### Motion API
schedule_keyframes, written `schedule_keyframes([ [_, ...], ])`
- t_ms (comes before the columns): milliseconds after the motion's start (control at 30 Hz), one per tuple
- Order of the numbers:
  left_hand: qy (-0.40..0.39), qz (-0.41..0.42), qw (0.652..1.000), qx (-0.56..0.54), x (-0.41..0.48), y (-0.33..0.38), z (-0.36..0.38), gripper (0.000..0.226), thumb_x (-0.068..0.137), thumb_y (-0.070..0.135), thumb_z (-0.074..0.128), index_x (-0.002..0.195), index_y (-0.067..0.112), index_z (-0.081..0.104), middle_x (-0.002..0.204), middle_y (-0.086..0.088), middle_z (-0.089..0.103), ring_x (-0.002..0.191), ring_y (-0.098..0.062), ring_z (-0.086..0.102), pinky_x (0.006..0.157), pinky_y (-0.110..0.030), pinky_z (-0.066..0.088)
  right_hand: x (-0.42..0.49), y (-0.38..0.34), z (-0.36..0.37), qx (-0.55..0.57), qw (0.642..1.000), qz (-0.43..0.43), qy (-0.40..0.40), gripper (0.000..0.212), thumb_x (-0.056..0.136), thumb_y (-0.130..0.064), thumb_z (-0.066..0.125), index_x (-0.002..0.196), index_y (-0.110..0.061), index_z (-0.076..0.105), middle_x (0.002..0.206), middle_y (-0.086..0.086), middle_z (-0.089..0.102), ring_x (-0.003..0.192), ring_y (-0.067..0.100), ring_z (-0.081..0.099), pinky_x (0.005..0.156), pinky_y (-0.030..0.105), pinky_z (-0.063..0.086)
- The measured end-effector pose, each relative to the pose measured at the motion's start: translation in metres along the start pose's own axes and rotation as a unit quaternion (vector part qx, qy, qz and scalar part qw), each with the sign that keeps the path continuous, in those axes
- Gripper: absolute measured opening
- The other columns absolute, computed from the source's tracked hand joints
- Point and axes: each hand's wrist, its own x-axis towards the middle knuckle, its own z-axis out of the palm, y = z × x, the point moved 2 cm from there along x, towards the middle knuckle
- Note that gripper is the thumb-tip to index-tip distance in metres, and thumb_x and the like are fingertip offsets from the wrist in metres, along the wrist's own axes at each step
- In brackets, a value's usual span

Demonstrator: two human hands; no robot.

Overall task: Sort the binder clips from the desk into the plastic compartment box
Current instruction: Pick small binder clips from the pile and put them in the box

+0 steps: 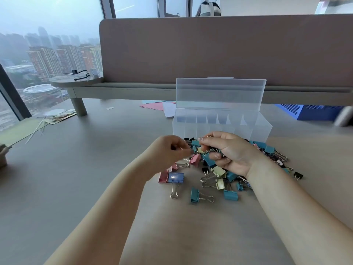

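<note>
**Gathering from the pile, nothing yet sorted**

The step in hand looked like picking up: no clip showed in the compartments, though the frosted walls hid much. The left hand point(170, 151) hung over the pile's left edge with its wrist bent down. Its thumb and fingertips were pinched together, seemingly on the wire handle of a pink clip point(195, 159) just off them, though blur left that unsure. Under and between both hands the clips point(219, 183) lay heaped on the table point(95, 178). The right hand point(231, 155) was turned palm up, its fingers curled round a bunch of teal and yellow clips. The box point(221, 129) stood just beyond this hand, lid upright. The next move probably called for carrying each colour forward over the front wall and freeing any tangled handles first.
</note>
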Motion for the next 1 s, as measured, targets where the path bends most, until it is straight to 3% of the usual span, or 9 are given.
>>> schedule_keyframes([
  [100,-0.046,0.112,0.981,0.148,-0.003,0.006,0.013,0.004,0.082,0.028,0.072,0.086,0.027,0.071,0.060,0.010,0.041,0.050,-0.003,0.038,0.049,-0.015,0.030,0.002,-0.001,-0.006,-0.004,1.000,-0.019,0.015,0.016,0.089,-0.017,0.064,0.076,-0.013,0.056,0.068,0.001,0.050,0.040,0.004,0.031,0.033,0.012,0.015],
  [200,-0.051,0.143,0.952,0.266,-0.003,0.005,0.025,0.015,0.087,0.034,0.065,0.101,0.037,0.068,0.083,0.014,0.053,0.074,-0.005,0.050,0.063,-0.023,0.041,0.002,-0.002,-0.010,-0.029,0.998,-0.037,0.033,0.019,0.090,-0.022,0.063,0.075,-0.012,0.056,0.065,0.000,0.046,0.039,0.004,0.030,0.032,0.012,0.016],
  [367,-0.037,0.164,0.927,0.337,-0.006,0.004,0.036,0.031,0.093,0.031,0.053,0.117,0.049,0.059,0.099,0.017,0.043,0.097,-0.009,0.053,0.071,-0.024,0.041,0.001,-0.005,-0.010,-0.160,0.978,-0.099,0.088,0.037,0.093,-0.038,0.057,0.076,-0.006,0.064,0.056,-0.002,0.038,0.039,0.007,0.029,0.034,0.015,0.022],
  [467,-0.025,0.180,0.913,0.365,-0.007,0.005,0.038,0.036,0.094,0.030,0.050,0.121,0.053,0.055,0.105,0.016,0.047,0.101,-0.008,0.052,0.069,-0.024,0.040,0.000,-0.007,-0.013,-0.286,0.942,-0.140,0.105,0.027,0.096,-0.031,0.055,0.089,-0.011,0.072,0.058,-0.006,0.046,0.050,0.007,0.042,0.047,0.014,0.035],
  [633,-0.010,0.202,0.898,0.391,-0.007,0.006,0.039,0.025,0.093,0.040,0.052,0.116,0.046,0.058,0.110,0.016,0.050,0.099,-0.009,0.054,0.064,-0.024,0.032,-0.001,-0.005,-0.018,-0.482,0.863,-0.129,0.079,0.019,0.098,-0.025,0.052,0.104,-0.021,0.070,0.073,-0.013,0.058,0.071,0.009,0.056,0.060,0.024,0.039],
  [700,-0.009,0.202,0.893,0.403,-0.007,0.005,0.039,0.021,0.093,0.042,0.051,0.114,0.041,0.057,0.112,0.015,0.051,0.098,-0.010,0.055,0.064,-0.024,0.032,-0.001,-0.004,-0.020,-0.534,0.834,-0.119,0.068,0.025,0.098,-0.030,0.050,0.097,-0.015,0.070,0.074,-0.002,0.063,0.071,0.021,0.058,0.065,0.031,0.045],
  [800,-0.016,0.194,0.889,0.413,-0.005,0.004,0.039,0.024,0.092,0.048,0.051,0.110,0.034,0.057,0.110,0.014,0.050,0.096,-0.012,0.055,0.065,-0.025,0.033,-0.001,-0.002,-0.018,-0.581,0.805,-0.111,0.056,0.037,0.101,-0.037,0.040,0.096,-0.009,0.063,0.069,0.007,0.054,0.062,0.021,0.046,0.057,0.031,0.032],
  [933,-0.016,0.156,0.925,0.345,-0.003,0.003,0.028,0.025,0.086,0.054,0.058,0.099,0.033,0.057,0.088,0.015,0.044,0.076,-0.008,0.046,0.063,-0.025,0.034,-0.001,-0.001,-0.016,-0.631,0.766,-0.107,0.051,0.018,0.098,-0.040,0.046,0.107,-0.033,0.060,0.070,-0.015,0.048,0.068,0.007,0.048,0.061,0.027,0.040],
  [1000,-0.001,0.149,0.946,0.287,-0.001,0.001,0.020,0.021,0.084,0.051,0.062,0.091,0.032,0.056,0.078,0.013,0.043,0.066,-0.005,0.042,0.058,-0.024,0.032,-0.001,0.000,-0.017,-0.643,0.756,-0.105,0.057,0.018,0.096,-0.042,0.049,0.107,-0.034,0.062,0.083,-0.014,0.057,0.081,0.012,0.055,0.074,0.031,0.049],
])
